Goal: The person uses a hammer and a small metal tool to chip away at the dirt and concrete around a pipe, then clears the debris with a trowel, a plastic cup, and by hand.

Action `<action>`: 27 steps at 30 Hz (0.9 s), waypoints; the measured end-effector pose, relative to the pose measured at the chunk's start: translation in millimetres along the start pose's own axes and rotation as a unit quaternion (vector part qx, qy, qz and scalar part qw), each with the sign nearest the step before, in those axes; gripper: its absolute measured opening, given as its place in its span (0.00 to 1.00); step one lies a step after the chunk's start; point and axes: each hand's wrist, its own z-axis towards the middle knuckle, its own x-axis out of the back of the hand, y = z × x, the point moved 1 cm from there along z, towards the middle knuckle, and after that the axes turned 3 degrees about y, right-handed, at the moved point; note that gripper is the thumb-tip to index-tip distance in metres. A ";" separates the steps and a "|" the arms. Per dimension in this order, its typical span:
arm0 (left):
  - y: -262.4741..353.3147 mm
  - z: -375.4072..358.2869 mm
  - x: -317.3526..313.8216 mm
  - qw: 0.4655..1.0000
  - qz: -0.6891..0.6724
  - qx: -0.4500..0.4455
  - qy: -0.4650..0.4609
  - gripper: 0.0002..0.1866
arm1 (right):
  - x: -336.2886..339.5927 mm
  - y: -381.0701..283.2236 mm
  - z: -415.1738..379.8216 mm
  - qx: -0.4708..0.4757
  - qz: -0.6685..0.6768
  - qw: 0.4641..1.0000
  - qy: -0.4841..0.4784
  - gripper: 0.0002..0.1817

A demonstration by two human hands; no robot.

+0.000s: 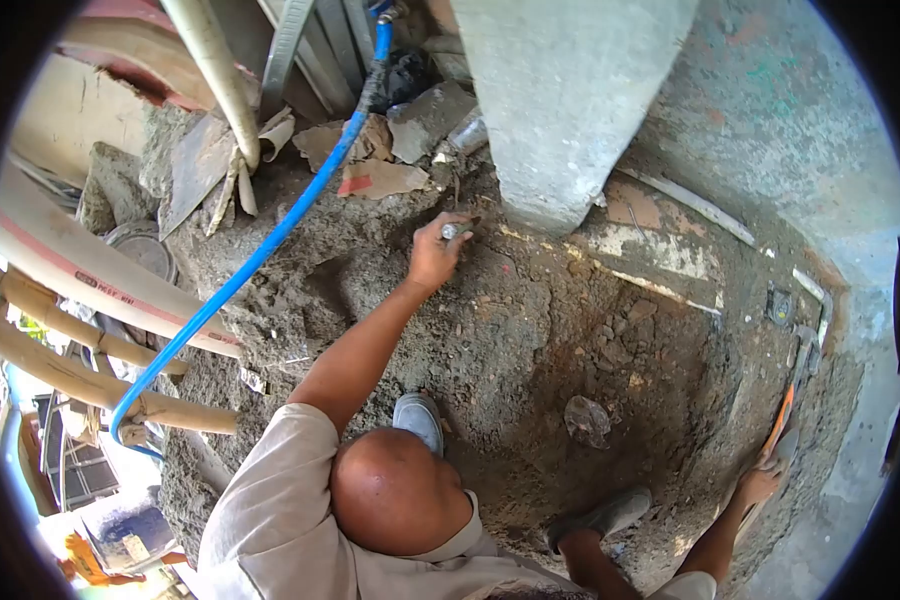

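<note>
Neither my left hand nor my right hand is in view. Below me crouches a co-worker in a beige shirt (pixel 280 500), seen from above. This person's left hand (pixel 437 250) is closed around a tool with a round silvery end (pixel 450 231), held against the soil beside the base of a concrete column (pixel 555 110). The tool's kind is hard to make out. At the far right the co-worker's right hand (pixel 760 484) rests at the lower end of a long orange-handled tool (pixel 782 415), near the wall; its grip is partly hidden.
A blue hose (pixel 260 255) crosses the left side. Broken slabs (pixel 430 120) lie by the column. Large pipes (pixel 90 275) and bamboo poles (pixel 80 375) stand at the left. A crumpled clear plastic piece (pixel 587 421) lies in the dug hollow. A painted wall (pixel 800 150) bounds the right.
</note>
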 end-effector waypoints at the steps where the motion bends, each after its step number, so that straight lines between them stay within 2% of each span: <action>1: 1.2 4.1 -3.3 1.000 0.009 -0.005 0.001 0.10 | 11.1 -24.7 2.2 0.092 0.079 0.992 -0.020 0.35; 2: -1.9 6.1 -7.2 1.000 0.001 0.003 -0.002 0.10 | 34.0 -50.9 -6.8 0.137 0.123 0.983 -0.017 0.39; 4: -20.8 8.0 -15.8 1.000 0.012 -0.014 -0.006 0.11 | 47.2 -83.1 -11.4 0.163 0.153 0.970 -0.099 0.38; 6: -11.6 7.2 -14.7 1.000 0.018 0.004 -0.005 0.11 | -28.5 -78.3 9.9 0.200 0.187 0.943 -0.191 0.34; 8: -14.2 8.5 -10.0 1.000 0.021 0.007 0.007 0.11 | -17.0 -88.9 16.4 0.217 0.146 0.937 -0.231 0.30; 12: -23.8 6.2 -7.9 1.000 -0.016 -0.021 -0.003 0.12 | -21.4 -96.2 29.3 0.208 0.138 0.942 -0.225 0.26; 14: -28.9 4.5 -9.2 0.999 -0.021 -0.041 -0.008 0.12 | -2.8 -102.5 19.3 0.231 0.142 0.955 -0.119 0.26; 17: -32.9 -0.3 -7.2 0.999 -0.030 -0.032 -0.017 0.17 | 39.0 -115.6 11.3 0.228 0.123 0.959 -0.117 0.25; 19: -32.5 -0.7 -4.1 0.991 0.025 -0.122 -0.037 0.22 | 39.8 -118.4 13.5 0.235 0.109 0.956 -0.138 0.26; 21: -39.2 4.9 -4.0 0.990 0.035 -0.125 -0.055 0.24 | 41.5 -113.9 12.0 0.226 0.146 0.958 -0.100 0.26; 25: -34.1 5.9 -5.5 0.988 0.066 -0.117 -0.073 0.24 | 76.3 -122.2 -1.1 0.287 0.120 0.944 -0.110 0.27; 27: -23.8 -11.0 -7.3 0.986 0.060 -0.114 -0.105 0.24 | 68.4 -120.9 -1.2 0.263 0.127 0.951 -0.102 0.27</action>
